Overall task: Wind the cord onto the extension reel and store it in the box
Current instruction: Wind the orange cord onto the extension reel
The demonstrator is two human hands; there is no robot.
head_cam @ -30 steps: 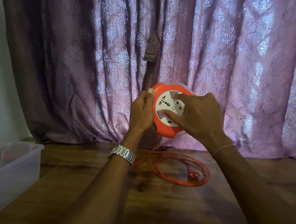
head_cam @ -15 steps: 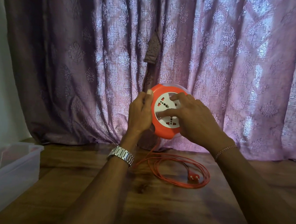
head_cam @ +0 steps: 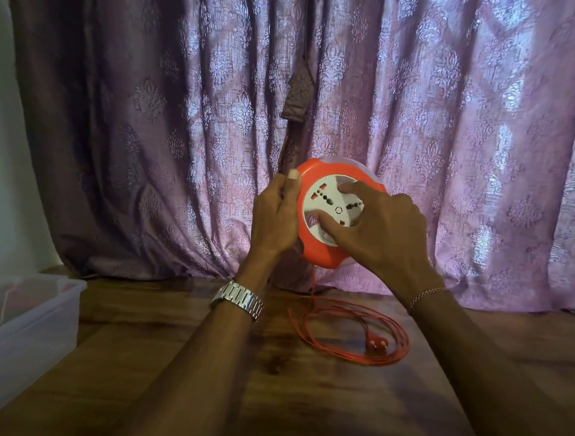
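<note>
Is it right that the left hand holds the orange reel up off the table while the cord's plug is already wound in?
Not quite. The head view shows the left hand holding the reel up, but the plug lies on the table among loose cord loops.

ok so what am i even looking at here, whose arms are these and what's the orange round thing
There is no machine here: these are a person's own two arms, filmed by a wide-angle camera worn on their head, looking forward and down. The left hand grips the rim of the extension reel, an orange disc with a white socket face, held up in front of a purple curtain. The right hand has its fingers on the white face. From the reel's underside the orange cord hangs to the wooden table, where it lies in loose loops with its plug inside them. At the left edge stands a clear plastic box.
</note>
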